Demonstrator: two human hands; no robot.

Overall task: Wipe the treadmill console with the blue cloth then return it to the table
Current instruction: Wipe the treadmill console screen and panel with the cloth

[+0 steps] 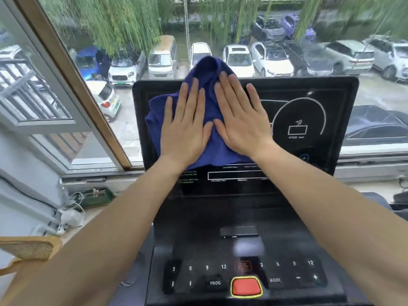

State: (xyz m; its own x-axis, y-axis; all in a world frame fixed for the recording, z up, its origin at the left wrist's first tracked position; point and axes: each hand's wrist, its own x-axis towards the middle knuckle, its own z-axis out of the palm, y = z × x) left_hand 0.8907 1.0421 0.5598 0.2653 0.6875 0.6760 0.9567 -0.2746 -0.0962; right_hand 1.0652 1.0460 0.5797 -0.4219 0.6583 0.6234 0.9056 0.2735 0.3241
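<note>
The blue cloth [209, 69] lies crumpled against the left half of the black treadmill console screen [309, 129], its top poking above the screen's upper edge. My left hand [185, 124] and my right hand [240, 120] are both pressed flat on the cloth, fingers spread and pointing up, thumbs nearly touching. Neither hand grips the cloth; the palms hold it against the screen. Below the screen sits the button panel [216, 281] with a red stop button [246, 286].
A large window [154, 51] stands right behind the console, with a parking lot outside. An open window frame [44, 120] juts in at the left. Cables and a plug [70, 217] lie on the sill at the left. A tan mesh object [26, 248] is at lower left.
</note>
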